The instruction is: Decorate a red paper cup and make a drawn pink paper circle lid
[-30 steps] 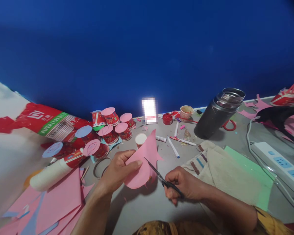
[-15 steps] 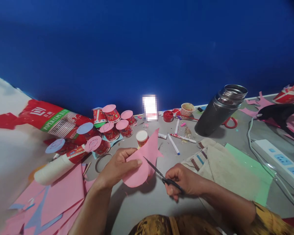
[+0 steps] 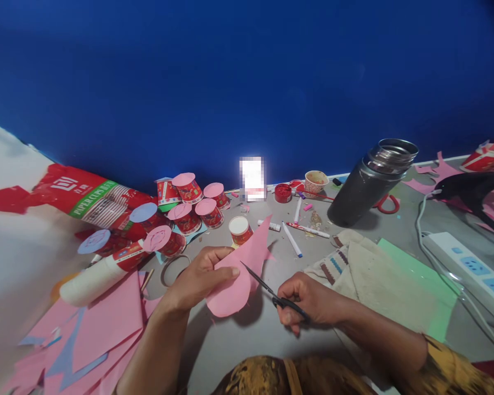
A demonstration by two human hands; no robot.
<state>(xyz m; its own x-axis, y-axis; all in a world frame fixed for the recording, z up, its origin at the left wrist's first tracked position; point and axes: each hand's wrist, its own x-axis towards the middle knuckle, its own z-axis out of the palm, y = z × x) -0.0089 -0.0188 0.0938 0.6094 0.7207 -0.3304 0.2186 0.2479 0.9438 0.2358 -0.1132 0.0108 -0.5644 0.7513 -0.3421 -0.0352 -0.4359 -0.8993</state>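
Note:
My left hand (image 3: 200,277) pinches a piece of pink paper (image 3: 241,274) above the grey table, thumb on top. Its lower edge is cut round and its upper end runs to a point. My right hand (image 3: 308,300) is closed round the handles of small black scissors (image 3: 267,289). The blades point up and left and touch the paper's edge near my left thumb. A small red paper cup (image 3: 240,229) stands just behind the paper.
Several red cups with pink or blue lids (image 3: 181,211) and a red paper-cup bag (image 3: 86,197) lie at left. A glue bottle (image 3: 99,273) rests over pink sheets (image 3: 99,329). Markers (image 3: 296,230), a steel flask (image 3: 370,184), a cloth (image 3: 366,269), green paper (image 3: 420,285) and a power strip (image 3: 469,274) sit right.
The paper has turned a little in my left hand, and both hands sit slightly higher in view. The scissors stay at its edge.

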